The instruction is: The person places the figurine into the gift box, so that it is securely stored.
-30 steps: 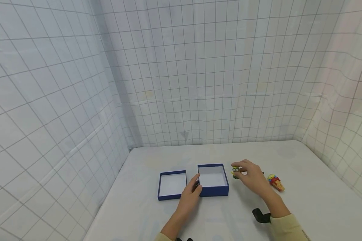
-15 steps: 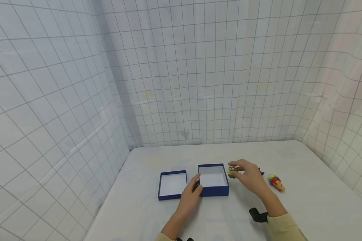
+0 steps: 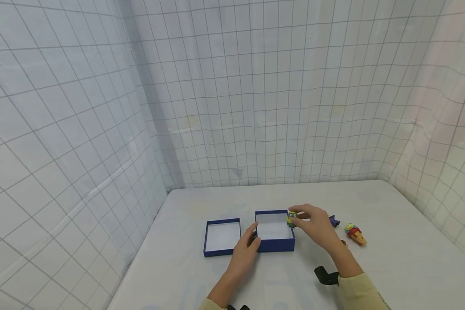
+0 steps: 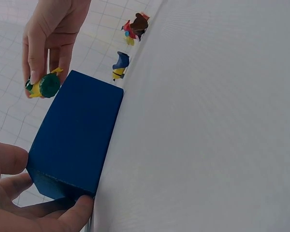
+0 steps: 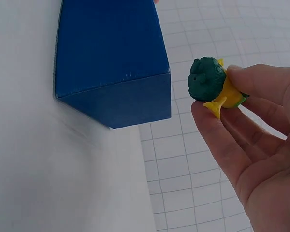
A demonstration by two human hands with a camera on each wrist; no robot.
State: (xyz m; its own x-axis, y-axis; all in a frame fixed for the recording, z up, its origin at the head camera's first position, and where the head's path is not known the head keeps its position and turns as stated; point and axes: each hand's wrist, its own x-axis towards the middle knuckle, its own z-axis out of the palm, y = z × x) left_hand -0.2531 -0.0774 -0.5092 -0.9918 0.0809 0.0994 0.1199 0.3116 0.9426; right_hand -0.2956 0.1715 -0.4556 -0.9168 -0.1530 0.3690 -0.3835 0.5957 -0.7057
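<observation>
A small yellow and green minion toy figure [image 3: 292,218] is pinched between thumb and fingers of my right hand [image 3: 314,226]. In the head view it overlaps the right rim of the open blue box [image 3: 275,246], which has a white inside. The right wrist view shows the green underside of the minion toy figure [image 5: 206,79] beside the blue box [image 5: 113,43]. My left hand [image 3: 243,254] holds the box at its left side. In the left wrist view, its thumb and fingers [image 4: 77,215] curl about the box's near end.
A shallow blue-rimmed lid [image 3: 222,252] lies left of the box. On the right side of the white table [image 3: 403,241] lie a red, yellow and orange figure [image 3: 355,234] and a purple item [image 3: 334,221]. A brown bit [image 3: 343,242] peeks out by the right wrist. Grid-patterned curtains surround the table.
My right hand has moved left with the minion toy figure, from right of the box to its right rim. The purple item behind that hand has come into view. My left hand has stayed put.
</observation>
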